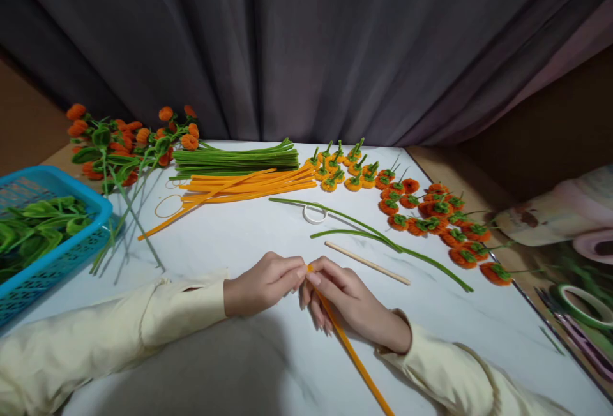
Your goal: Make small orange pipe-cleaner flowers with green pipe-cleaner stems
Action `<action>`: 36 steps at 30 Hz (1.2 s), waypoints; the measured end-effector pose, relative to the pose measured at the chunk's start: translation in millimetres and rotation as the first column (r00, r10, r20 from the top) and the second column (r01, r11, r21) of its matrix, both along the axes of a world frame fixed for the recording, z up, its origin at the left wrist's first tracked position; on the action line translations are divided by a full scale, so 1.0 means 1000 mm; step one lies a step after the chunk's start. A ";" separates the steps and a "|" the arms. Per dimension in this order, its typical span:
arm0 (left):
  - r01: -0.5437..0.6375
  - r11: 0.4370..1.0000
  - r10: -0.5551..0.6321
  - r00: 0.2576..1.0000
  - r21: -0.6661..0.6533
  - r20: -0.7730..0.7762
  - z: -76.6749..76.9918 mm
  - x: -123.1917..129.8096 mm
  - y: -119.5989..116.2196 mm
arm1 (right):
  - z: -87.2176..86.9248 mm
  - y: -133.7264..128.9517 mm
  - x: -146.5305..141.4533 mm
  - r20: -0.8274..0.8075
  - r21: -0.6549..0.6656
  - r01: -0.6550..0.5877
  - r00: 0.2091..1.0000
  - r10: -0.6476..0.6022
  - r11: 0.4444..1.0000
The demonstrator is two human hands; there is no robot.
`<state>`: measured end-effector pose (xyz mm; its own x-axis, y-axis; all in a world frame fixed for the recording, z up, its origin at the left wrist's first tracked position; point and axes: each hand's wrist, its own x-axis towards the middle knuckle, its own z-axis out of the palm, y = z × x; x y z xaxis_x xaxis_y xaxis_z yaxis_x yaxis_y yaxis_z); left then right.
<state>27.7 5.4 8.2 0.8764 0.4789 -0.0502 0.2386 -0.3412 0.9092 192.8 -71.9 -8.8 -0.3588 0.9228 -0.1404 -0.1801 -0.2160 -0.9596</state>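
Observation:
My left hand (265, 283) and my right hand (348, 298) meet above the white table, their fingertips nearly touching. Both pinch the upper end of an orange pipe cleaner (357, 360), whose long tail runs down and right past the near edge of the picture. Beyond my hands lie a thin wooden stick (367, 263), two loose green pipe cleaners (431, 263) and a small white ring (315, 214). Farther back sit a bundle of orange pipe cleaners (258, 184) and a bundle of green ones (234, 161).
A blue basket (52, 263) of green leaves stands at the left, near orange flowers on stems (119, 141). Small yellow pumpkin shapes (354, 183) and orange ones (463, 256) fill the right back. Green tape (585, 306) and scissors (587, 346) lie far right.

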 end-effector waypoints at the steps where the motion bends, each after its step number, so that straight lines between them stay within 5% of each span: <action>1: 0.016 1.000 -0.016 1.000 0.013 0.004 0.000 0.000 0.000 | 0.000 0.000 0.000 0.019 0.002 0.005 1.000 -0.005 1.000; 13: 0.072 0.975 -0.062 0.996 0.209 -0.057 -0.001 -0.001 -0.003 | 0.010 -0.005 0.004 0.460 0.184 -0.067 0.887 -0.025 0.981; 25: 0.061 0.968 -0.052 0.998 0.243 -0.043 -0.001 -0.001 -0.005 | 0.002 -0.010 0.005 0.725 0.496 -0.263 0.650 -0.229 0.827; 36: -0.003 0.997 0.002 1.000 0.073 0.005 0.001 0.000 -0.002 | 0.010 -0.007 0.002 0.592 0.453 -0.106 0.778 -0.209 0.885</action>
<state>27.2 3.7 8.8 0.8754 0.4833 -0.0104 0.2348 -0.4062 0.8831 194.8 -79.3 1.2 -0.2904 0.9504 0.1116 0.4771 0.2449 -0.8440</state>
